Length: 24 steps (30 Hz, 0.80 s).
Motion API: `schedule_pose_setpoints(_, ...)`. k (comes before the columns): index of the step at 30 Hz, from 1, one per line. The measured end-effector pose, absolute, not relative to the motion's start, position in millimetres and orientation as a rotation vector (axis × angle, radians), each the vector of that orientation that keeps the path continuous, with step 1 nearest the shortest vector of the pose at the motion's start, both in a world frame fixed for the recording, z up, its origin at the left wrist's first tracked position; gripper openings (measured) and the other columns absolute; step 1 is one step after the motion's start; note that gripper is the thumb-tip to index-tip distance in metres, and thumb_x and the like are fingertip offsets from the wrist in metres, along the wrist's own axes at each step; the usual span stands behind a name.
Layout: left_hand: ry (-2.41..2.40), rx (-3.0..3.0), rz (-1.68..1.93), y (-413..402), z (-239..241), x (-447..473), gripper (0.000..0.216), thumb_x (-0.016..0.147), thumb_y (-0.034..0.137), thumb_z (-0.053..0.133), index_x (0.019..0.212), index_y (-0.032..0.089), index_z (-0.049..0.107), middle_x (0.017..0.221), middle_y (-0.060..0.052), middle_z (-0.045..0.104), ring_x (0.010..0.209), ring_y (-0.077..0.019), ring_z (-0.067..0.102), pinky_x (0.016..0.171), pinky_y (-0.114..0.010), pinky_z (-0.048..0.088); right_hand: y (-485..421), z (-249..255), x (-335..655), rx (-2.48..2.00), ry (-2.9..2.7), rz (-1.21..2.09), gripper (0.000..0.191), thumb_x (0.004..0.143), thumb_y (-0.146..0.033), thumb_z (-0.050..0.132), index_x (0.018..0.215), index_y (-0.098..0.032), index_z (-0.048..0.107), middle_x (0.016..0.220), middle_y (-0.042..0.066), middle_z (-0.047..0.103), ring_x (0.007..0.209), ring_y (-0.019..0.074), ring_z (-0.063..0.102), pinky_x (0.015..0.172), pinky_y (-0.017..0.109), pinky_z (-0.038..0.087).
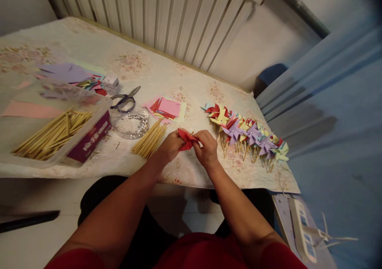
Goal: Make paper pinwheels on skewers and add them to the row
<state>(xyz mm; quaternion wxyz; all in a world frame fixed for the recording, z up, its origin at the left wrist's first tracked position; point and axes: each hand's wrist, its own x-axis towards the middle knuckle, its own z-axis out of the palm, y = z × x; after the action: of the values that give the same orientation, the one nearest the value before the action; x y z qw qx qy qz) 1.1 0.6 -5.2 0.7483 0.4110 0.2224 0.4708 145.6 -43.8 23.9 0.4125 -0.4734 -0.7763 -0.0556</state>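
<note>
A red paper pinwheel [187,140] is held between my two hands over the near part of the table. My left hand [171,145] pinches its left side, and my right hand [206,146] grips its right side with bent fingers. The tip of a small stick or pin shows above the right fingers; its rest is hidden. Left of my hands lies a bundle of thin wooden sticks [149,139]. Just beyond them is a stack of coloured paper squares [167,106]. Finished paper pinwheels on sticks [234,130] lie in a row to the right.
Farther left, a round clear dish [131,125] holds metal pins beside dark-handled scissors [125,100]. A plastic bin [98,129] contains more sticks. Paper scraps [64,73] and a small white box [110,82] sit behind it. A power strip [302,229] is at lower right.
</note>
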Motion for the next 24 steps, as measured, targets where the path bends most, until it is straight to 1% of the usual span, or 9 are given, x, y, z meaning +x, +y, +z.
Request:
schedule_pose_setpoints(5,0.471,0.899,1.019,0.7,-4.3,1.2,0.011,0.061,0.016,0.067,0.072,0.015,0.064,0.071,0.0,0.059,0.067,-0.0108,0.052,0.065,-0.024,0.042,-43.4,22.6,146.2,-1.181,-1.957,-0.141,0.008,0.091,-0.016,0.055,0.09,-0.022,0.061,0.084,0.005,0.06,0.08,0.0193,0.056,0.072,0.034,0.046)
schedule_pose_setpoints(12,0.478,0.945,1.036,1.2,-7.3,1.0,0.011,0.062,0.017,0.067,0.072,0.015,0.066,0.073,0.0,0.06,0.069,-0.0112,0.053,0.066,-0.024,0.042,-43.5,22.0,147.0,-1.2,-1.963,-0.14,0.009,0.09,-0.017,0.055,0.091,-0.022,0.062,0.085,0.005,0.06,0.082,0.0199,0.057,0.073,0.035,0.047)
schedule_pose_setpoints(24,0.504,0.831,1.01,-1.2,-0.7,1.4,0.015,0.06,0.018,0.071,0.071,0.015,0.062,0.07,0.001,0.058,0.066,-0.0103,0.051,0.063,-0.024,0.041,-44.8,26.0,144.0,-1.212,-1.933,-0.094,0.01,0.092,-0.018,0.054,0.089,-0.021,0.063,0.081,0.004,0.06,0.079,0.0184,0.057,0.072,0.033,0.046)
